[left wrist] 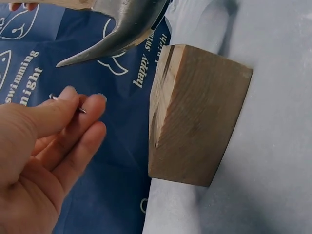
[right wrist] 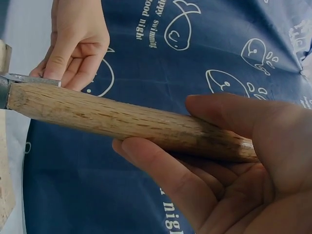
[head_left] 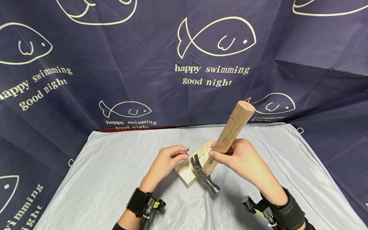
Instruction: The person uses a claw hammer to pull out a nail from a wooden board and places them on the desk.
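A claw hammer [head_left: 231,131] is in my right hand [head_left: 244,156], thumb and fingers round its wooden handle [right wrist: 112,117]. The handle slants up and away to the right, and the steel head [left wrist: 134,24] hangs lowest. My left hand [head_left: 165,161] pinches a small metal nail [left wrist: 82,110] between thumb and fingertips; the thumb hides its middle. Between the hands a pale wooden block [head_left: 185,176] lies on the cloth, with small dark spots on its upper face. The hammer head overlaps the block in the head view; whether they touch I cannot tell.
A light grey-blue cloth [head_left: 115,179] with wrinkles covers the table. Behind it and at both sides hangs a dark blue curtain [head_left: 161,64] with white fish and lettering. Each wrist wears a black strap [head_left: 138,202] with a small camera.
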Demonstrator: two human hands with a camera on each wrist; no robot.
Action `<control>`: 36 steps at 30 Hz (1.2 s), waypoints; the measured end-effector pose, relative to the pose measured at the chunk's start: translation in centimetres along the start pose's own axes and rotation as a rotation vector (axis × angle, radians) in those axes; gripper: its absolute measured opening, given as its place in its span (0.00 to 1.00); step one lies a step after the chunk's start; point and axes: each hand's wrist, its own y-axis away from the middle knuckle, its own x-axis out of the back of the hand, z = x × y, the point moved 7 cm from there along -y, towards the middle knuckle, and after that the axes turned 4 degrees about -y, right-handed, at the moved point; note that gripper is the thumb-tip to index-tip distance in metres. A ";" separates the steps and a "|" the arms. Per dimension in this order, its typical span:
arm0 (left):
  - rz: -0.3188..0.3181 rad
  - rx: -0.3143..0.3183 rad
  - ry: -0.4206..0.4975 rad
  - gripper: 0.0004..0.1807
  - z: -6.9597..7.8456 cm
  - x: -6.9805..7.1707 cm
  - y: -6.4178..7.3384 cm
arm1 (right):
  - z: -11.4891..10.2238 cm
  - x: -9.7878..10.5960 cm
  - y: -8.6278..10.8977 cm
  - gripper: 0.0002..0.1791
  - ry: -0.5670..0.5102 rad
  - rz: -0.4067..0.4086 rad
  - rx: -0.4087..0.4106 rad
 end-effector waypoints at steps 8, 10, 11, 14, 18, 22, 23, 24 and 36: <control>0.024 0.257 0.123 0.08 -2.0 1.0 0.9 | 0.3 0.5 0.1 0.14 0.046 0.025 0.024; 0.039 0.317 0.136 0.07 -2.6 1.3 1.2 | 0.5 0.5 0.1 0.15 0.053 0.027 0.022; 0.049 0.335 0.133 0.07 -2.8 1.4 1.3 | 0.5 0.6 0.1 0.15 0.056 0.027 0.021; 0.068 0.377 0.100 0.07 -3.5 1.8 1.7 | 0.7 0.6 0.2 0.17 0.064 0.032 0.017; 0.044 0.410 -0.019 0.06 -4.2 2.1 2.1 | 0.7 0.7 0.3 0.17 0.069 0.042 0.017; 0.013 0.446 -0.122 0.06 -4.8 2.4 2.7 | 0.6 0.8 0.4 0.16 0.074 0.047 0.018; 0.006 0.463 -0.141 0.06 -5.0 2.5 2.9 | 0.6 0.7 0.4 0.16 0.075 0.047 0.020; 0.000 0.476 -0.162 0.06 -5.2 2.5 3.1 | 0.5 0.7 0.4 0.16 0.074 0.046 0.021; -0.090 0.525 -0.348 0.03 -5.6 2.1 4.0 | 0.6 0.9 0.4 0.16 0.078 0.051 0.022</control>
